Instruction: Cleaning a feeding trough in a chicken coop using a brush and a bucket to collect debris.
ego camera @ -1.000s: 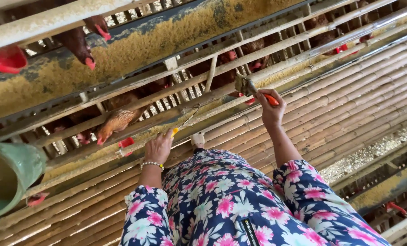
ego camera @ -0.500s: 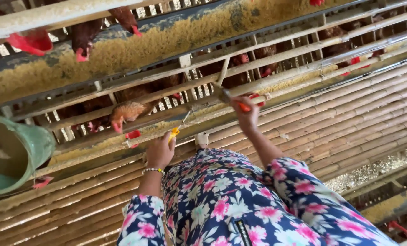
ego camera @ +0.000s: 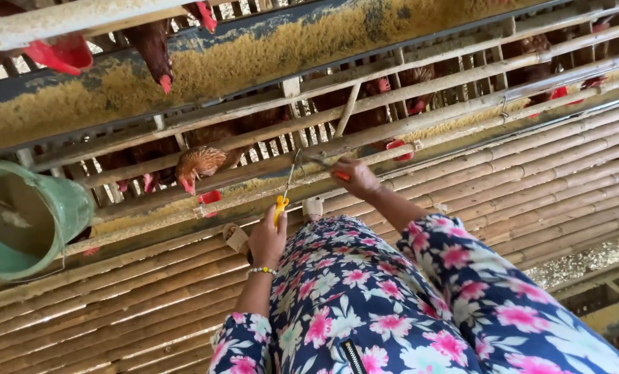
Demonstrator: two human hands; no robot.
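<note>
My left hand (ego camera: 268, 239), with a bead bracelet at the wrist, is closed around a small yellow-handled tool (ego camera: 280, 207). A thin wire (ego camera: 291, 174) runs up from it to the cage's front rail (ego camera: 462, 111). My right hand (ego camera: 356, 177) grips pliers with an orange handle (ego camera: 325, 166), whose jaws are at the wire by the rail. The two hands are a short way apart. A brown hen (ego camera: 200, 163) pokes its head through the bars just left of the wire.
A long trough of yellow feed (ego camera: 254, 55) runs above the cage, with more hens (ego camera: 150, 48) behind the bars. A green bucket (ego camera: 25, 221) hangs at the left. Red drinking cups (ego camera: 210, 197) sit along the rail. Bamboo slats (ego camera: 531, 187) lie below my floral clothing (ego camera: 392, 305).
My right hand with the pliers has moved left along the rail, closer to my left hand and the wire. The view has shifted, so the bucket shows further in.
</note>
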